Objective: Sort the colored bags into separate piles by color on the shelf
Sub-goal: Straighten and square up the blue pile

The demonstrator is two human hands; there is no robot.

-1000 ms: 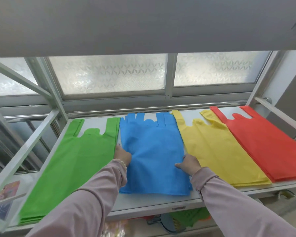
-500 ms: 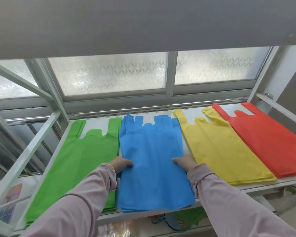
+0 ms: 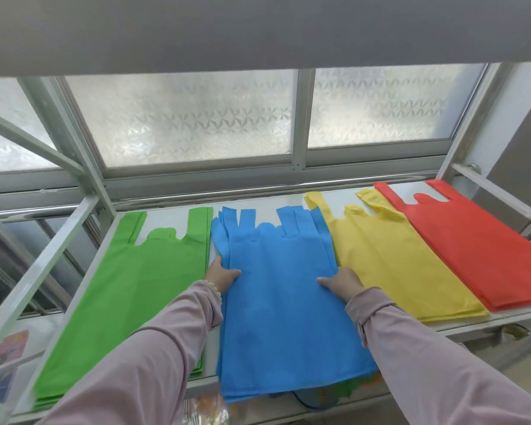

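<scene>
Up behind, a frosted window [image 3: 196, 118] in a pale metal frame, spanning the whole back; below it the shelf [image 3: 503, 321], pale and flat, carrying four piles of flat handled bags side by side, handles toward the window; at far left the green pile [image 3: 129, 296], long, reaching down to the front edge; just beside it the blue pile [image 3: 282, 326], handles fanned and uneven at the top, lower end hanging past the shelf's front edge; to its right the yellow pile [image 3: 390, 259], slightly angled, touching the red pile [image 3: 478, 250] along their shared side at the far right end; in from the bottom two mauve sleeves [image 3: 154, 363], one at each side of the blue pile; left grip [image 3: 223, 276] clamped on the blue pile's left edge, thumb laid on top, fingers mostly hidden next to the green; right grip [image 3: 342, 283] clamped likewise on the right edge, thumb on top pointing inward, fingers out of sight beside the yellow; on the left wrist a small pale bead bracelet [image 3: 212, 287], half under the cuff
</scene>
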